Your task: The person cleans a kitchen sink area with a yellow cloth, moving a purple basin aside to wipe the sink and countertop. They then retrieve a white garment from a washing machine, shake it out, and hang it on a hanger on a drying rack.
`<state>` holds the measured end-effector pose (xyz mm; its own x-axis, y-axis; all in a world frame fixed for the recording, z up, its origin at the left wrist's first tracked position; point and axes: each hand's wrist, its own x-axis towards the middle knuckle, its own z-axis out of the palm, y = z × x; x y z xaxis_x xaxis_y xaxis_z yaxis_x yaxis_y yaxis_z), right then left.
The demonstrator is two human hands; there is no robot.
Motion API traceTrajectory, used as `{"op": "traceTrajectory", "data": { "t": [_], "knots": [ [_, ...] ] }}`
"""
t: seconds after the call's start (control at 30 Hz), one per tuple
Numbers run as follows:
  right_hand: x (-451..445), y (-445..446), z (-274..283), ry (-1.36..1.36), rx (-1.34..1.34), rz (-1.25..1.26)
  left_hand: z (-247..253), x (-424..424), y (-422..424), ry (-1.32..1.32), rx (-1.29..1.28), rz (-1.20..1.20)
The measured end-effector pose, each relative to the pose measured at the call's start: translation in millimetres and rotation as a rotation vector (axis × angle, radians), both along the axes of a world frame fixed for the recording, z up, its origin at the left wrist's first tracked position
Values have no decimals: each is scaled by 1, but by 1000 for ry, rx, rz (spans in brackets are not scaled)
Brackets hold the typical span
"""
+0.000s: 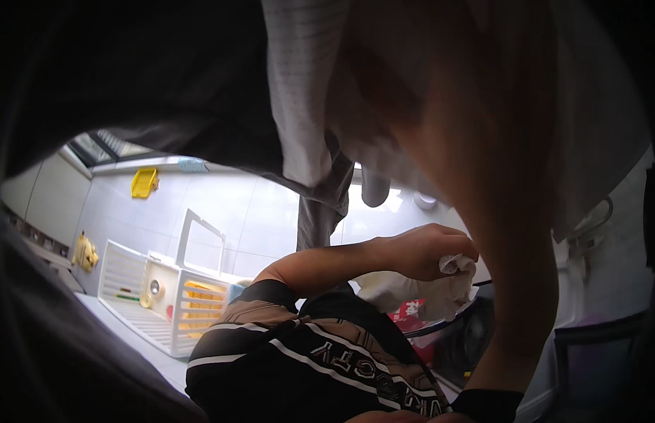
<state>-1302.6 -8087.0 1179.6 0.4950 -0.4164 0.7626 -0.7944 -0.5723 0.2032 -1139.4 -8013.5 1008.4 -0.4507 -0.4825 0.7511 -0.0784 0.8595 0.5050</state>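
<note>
My left hand (436,251) is closed around a bunched white cloth (449,288) with small dark dots on one edge. The cloth hangs below the hand, in front of my body. My right arm reaches up past it, and my right hand (396,95) is dim and blurred among hanging fabric, so its fingers cannot be made out. Close to that hand hangs a light grey garment (301,95) with a fine pattern. Dark hanging fabric (163,106) fills the upper left, and a grey piece of fabric (322,217) dangles lower in the middle.
A white slatted pet pen (163,301) with its door frame raised stands on the tiled floor at left. Beyond it are a yellow tray (144,183) and a yellow plush toy (86,253). A red-printed package (407,314) lies below the cloth. A dark-framed object (597,330) stands at right.
</note>
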Motion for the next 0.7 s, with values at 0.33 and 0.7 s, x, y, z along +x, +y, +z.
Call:
{"op": "traceTrajectory", "data": {
  "t": [0.33, 0.7],
  "knots": [
    [51, 22, -90, -199, 247, -217, 1, 134, -84, -120, 36, -406],
    [164, 80, -88, -255, 282, -859, 39, 210, -149, -227, 71, -967]
  ]
}}
